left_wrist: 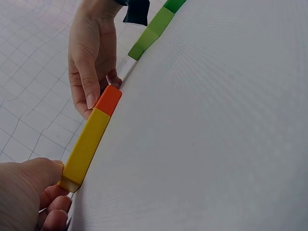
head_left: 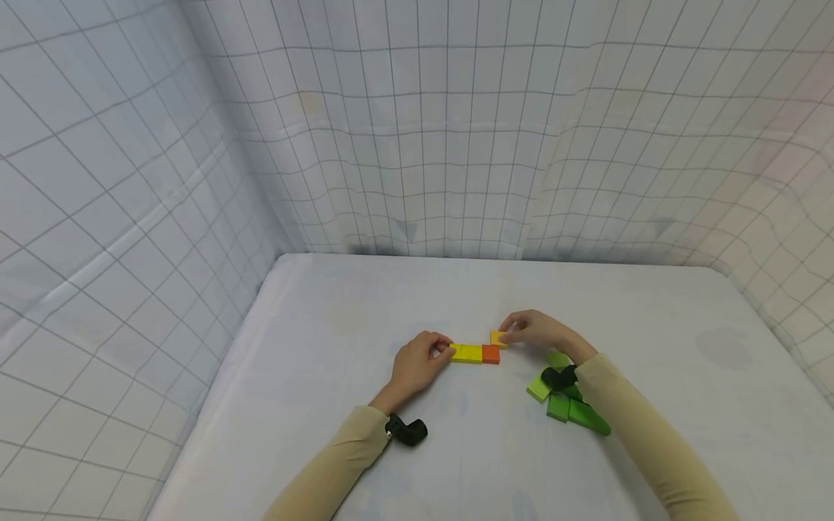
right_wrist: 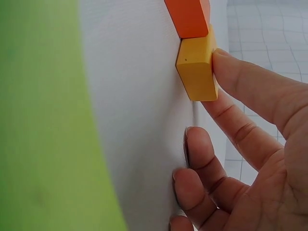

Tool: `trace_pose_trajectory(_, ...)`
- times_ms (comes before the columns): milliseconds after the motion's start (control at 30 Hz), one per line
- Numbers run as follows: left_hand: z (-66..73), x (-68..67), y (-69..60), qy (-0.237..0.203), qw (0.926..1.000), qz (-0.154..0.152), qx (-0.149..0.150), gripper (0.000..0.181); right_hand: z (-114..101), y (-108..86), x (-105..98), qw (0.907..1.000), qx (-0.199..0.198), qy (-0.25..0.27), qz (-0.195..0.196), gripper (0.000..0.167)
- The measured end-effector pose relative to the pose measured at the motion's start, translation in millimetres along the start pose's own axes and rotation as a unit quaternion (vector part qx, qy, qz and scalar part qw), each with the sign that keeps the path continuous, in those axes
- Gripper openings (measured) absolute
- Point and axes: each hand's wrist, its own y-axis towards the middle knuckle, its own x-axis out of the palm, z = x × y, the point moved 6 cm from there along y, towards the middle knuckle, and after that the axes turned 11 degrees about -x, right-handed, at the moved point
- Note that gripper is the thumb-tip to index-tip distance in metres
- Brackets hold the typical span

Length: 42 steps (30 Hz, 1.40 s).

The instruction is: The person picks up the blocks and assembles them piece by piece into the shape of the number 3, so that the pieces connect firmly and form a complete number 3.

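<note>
A yellow bar [head_left: 466, 353] lies on the white table with an orange-red block [head_left: 491, 354] touching its right end. My left hand [head_left: 417, 362] pinches the left end of the yellow bar [left_wrist: 86, 149] between thumb and fingers. Behind the orange-red block [right_wrist: 190, 17], my right hand [head_left: 536, 329] pinches a small yellow-orange block [right_wrist: 197, 67] between thumb and forefinger, its other fingers loosely curled. In the left wrist view the right hand [left_wrist: 91, 57] hides that small block.
Several green blocks [head_left: 558, 407] lie in a loose group under the right forearm, partly hidden by the black wrist camera [head_left: 559, 378]. Grid-patterned white curtains [head_left: 417, 145] stand behind the table and at both sides.
</note>
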Motion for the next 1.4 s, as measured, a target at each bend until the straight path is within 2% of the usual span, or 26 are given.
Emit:
trace_pose_trajectory(300,-2.1,2.5,0.6,-0.002,1.0,-0.004,-0.003,0.019,2,-3.8,-2,1.0,0.0,0.005,-0.005,0.033)
trace_pose_trajectory(400,-2.0,3.2,0.3,-0.003,1.0,-0.007,-0.003,0.019,7,-9.7,-7,0.9999,0.009,0.012,-0.005,0.036)
trace_pose_trajectory(500,-1.7,2.9,0.0,-0.005,1.0,-0.007,-0.002,0.02,8,-20.3,-14,1.0,-0.001,0.008,-0.006,0.035)
trace_pose_trajectory(767,-2.9,2.2,0.8,0.005,1.0,-0.004,0.0,0.019,3,-55.9,-22,0.9937,-0.092,-0.058,-0.027,0.016)
trace_pose_trajectory(900,-4.0,1.2,1.7,0.002,1.0,0.002,0.003,0.018,-2,-67.8,-18,0.9908,-0.11,-0.061,-0.05,0.02)
trace_pose_trajectory(1067,-5.1,0.9,1.9,0.0,1.0,0.005,0.007,0.018,-7,-73.3,-13,0.9869,-0.124,-0.077,-0.068,0.023)
trace_pose_trajectory(1233,-4.7,1.9,2.0,0.001,1.0,0.001,0.002,0.019,-9,-73.6,-8,0.9855,-0.126,-0.087,-0.072,0.019)
trace_pose_trajectory(1400,-3.1,1.0,2.8,-0.002,1.0,0.002,0.002,0.019,-8,-71.6,-9,0.9888,-0.103,-0.09,-0.059,0.018)
